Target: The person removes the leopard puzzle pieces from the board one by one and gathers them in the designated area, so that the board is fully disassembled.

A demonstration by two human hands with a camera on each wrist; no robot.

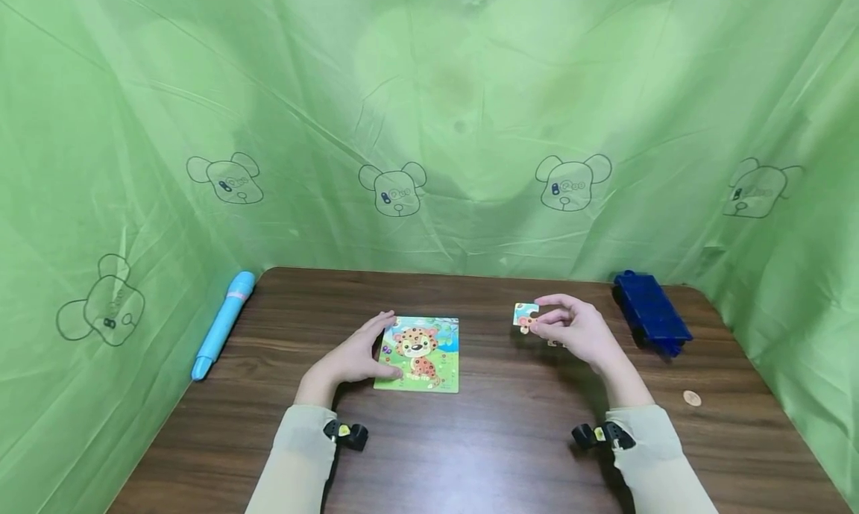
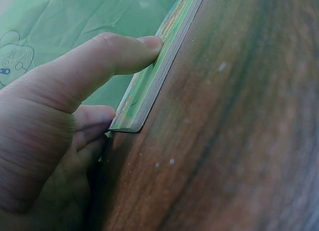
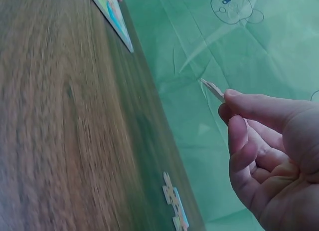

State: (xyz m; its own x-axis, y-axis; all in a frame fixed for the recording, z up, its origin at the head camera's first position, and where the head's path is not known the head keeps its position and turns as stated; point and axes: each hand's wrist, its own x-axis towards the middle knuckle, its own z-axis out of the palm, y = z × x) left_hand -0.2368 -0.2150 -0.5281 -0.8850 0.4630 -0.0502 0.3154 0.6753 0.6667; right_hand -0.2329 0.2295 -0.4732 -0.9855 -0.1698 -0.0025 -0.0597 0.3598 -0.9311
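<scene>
Between the thumb and forefinger of the right hand [image 1: 579, 329], a single puzzle piece [image 1: 526, 315] is pinched by one edge and held clear of the counter [image 1: 510, 439], well to the right of the puzzle board [image 1: 420, 353]. The remaining fingers are curled loosely into the palm. A further loose piece [image 3: 175, 205] lies flat on the counter beneath this hand, as shown in the right wrist view.

The left hand [image 1: 353, 357] is laid against the left edge of the puzzle board, with the thumb [image 2: 117, 54] pressed on the upper face near the corner and the other fingers tucked at the side; the board is steadied rather than lifted.

Possible faults are judged as follows:
- The held piece is gripped only at its margin. It could be dropped or rotated if the pinch is relaxed during travel.
- The board could be slid on the smooth counter if the piece is pressed in at an angle while the left-hand pressure is light.
- A tab could be bent if the piece is forced into a mismatched recess.
- The loose piece could be swept aside by the right wrist or sleeve.

Outward from the hands, a blue pen-shaped object [image 1: 223, 324], a dark blue box [image 1: 651, 312] and a small coin-like disc [image 1: 692, 398] are placed. No legible brand or lettering is found on these. The green backdrop [image 1: 429, 111] is printed with outline bear heads; their small markings cannot be read. Marks along the board's lower edge cannot be read either.
</scene>
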